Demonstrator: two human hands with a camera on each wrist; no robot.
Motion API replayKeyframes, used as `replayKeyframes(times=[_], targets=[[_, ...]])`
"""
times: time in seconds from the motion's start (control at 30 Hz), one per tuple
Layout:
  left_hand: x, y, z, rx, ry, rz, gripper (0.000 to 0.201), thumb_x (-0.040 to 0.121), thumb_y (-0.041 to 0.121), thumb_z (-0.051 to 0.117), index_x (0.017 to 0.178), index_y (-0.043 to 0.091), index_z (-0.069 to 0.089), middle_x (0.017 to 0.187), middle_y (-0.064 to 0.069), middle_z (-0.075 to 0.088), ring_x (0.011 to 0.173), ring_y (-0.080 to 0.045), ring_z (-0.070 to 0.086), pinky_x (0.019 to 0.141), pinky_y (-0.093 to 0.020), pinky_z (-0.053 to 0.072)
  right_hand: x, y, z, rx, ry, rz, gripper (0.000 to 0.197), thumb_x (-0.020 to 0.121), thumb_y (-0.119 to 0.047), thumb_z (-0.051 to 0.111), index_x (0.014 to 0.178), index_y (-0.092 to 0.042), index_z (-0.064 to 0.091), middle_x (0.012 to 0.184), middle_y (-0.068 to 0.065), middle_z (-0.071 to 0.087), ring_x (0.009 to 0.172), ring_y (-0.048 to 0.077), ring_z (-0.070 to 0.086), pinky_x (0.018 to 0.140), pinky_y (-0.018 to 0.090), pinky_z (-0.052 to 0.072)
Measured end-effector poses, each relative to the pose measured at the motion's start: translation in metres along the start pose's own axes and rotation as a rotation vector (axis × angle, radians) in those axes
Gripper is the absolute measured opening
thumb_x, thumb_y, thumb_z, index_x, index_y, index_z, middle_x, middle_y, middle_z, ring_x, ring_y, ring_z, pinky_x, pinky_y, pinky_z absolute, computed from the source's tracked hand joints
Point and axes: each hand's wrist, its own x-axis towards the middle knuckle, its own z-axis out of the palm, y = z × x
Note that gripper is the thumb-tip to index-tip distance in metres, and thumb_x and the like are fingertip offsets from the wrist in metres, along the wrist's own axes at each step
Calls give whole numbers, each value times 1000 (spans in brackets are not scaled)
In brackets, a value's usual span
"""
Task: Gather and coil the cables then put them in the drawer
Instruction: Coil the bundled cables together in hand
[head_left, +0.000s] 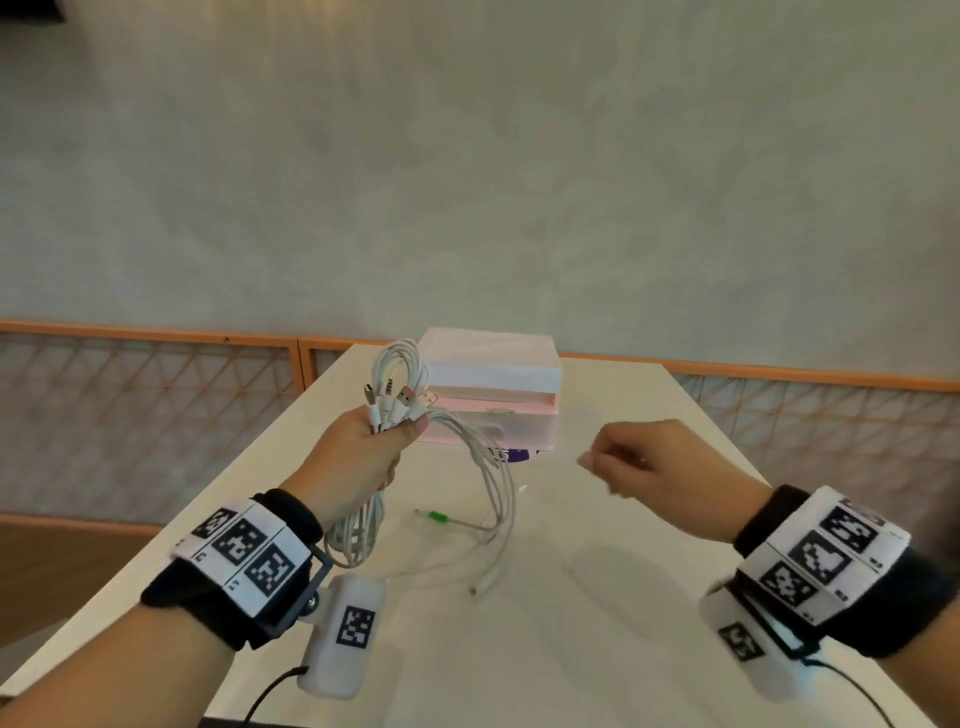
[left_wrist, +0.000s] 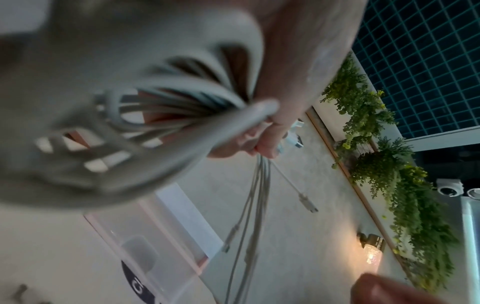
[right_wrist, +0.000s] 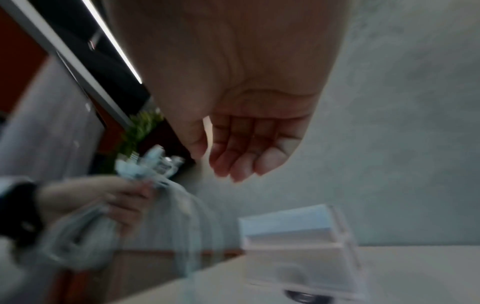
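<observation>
Gripping a bundle of white cables (head_left: 402, 395) above the worktop (head_left: 597, 597), the left hand (head_left: 358, 452) has its fingers curled tight round the gathered strands, plug ends poking up past the thumb. Loops rise above the fist and hang below it, and loose tails trail down onto the worktop beside a green-handled tool (head_left: 441, 518). The right hand (head_left: 649, 462) hovers apart from the bundle, its fingers (right_wrist: 241, 162) loosely curled and holding nothing. Behind the cables stands a pink and white drawer box (head_left: 493, 384), its clear lower drawer (head_left: 524, 428) pulled partly out. A dark purple label (head_left: 517, 455) with white lettering shows at the drawer's front, too blurred to read. Black-and-white square markers cover both wristbands (head_left: 244, 551).
</observation>
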Motion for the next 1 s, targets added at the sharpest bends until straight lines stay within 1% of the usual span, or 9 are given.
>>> replayKeyframes(times=[0.1,0.17,0.27,0.37,0.53,0.63,0.7,0.83,1.0], targets=[[2,4,16,-92,12,-1,25,93,22,56,71,14,48,43,7,30,41,-12,26,43,-22,25,-5,-44,21,248,-268,15,39,90,-49,46,83,-16,66,78,0,72,66,8,64,70,20,50],[0,7,26,-120,6,5,24,93,22,56,71,16,49,42,9,30,40,-11,26,42,-21,25,-2,-51,35,216,-397,37,48,88,-60,37,110,-25,60,107,-4,69,91,12,65,88,28,50],[-7,11,36,-80,-37,36,25,93,25,57,70,16,53,38,7,34,37,-9,32,45,-23,29,12,-47,41,377,-347,141,80,79,-73,32,145,-29,23,134,-13,48,113,12,57,103,33,42],[-16,10,44,-9,-110,62,21,90,31,59,76,16,62,40,5,39,41,-14,37,49,-26,33,22,-48,42,889,-183,242,76,75,-73,45,134,-25,43,132,-6,54,111,12,59,100,33,46],[-31,12,56,122,-262,116,28,88,35,62,60,37,56,44,11,50,46,-11,44,52,-26,40,32,-55,41,1380,106,215,16,94,-19,50,107,-13,57,97,8,66,92,22,61,86,35,48],[-39,15,63,196,-337,168,32,87,41,60,57,51,57,45,16,53,46,-11,46,52,-24,41,35,-55,34,1149,227,236,17,96,-16,48,112,-16,52,79,1,61,67,9,59,67,25,50],[-42,17,66,225,-367,177,31,86,45,59,57,55,55,48,13,53,48,-12,48,53,-25,44,34,-54,31,856,248,165,8,96,-23,48,98,-17,54,70,-4,53,56,2,50,58,17,44],[-41,15,67,289,-417,166,29,86,49,58,57,51,54,52,9,51,48,-13,52,61,-35,51,30,-56,26,680,223,119,22,95,-42,42,88,-24,53,69,-11,47,60,0,45,65,18,37],[-44,12,68,368,-535,134,37,87,48,58,51,48,51,45,11,50,47,-13,52,63,-32,48,23,-61,18,479,59,87,59,90,-59,27,97,-8,56,77,-6,51,68,8,48,70,23,39]])
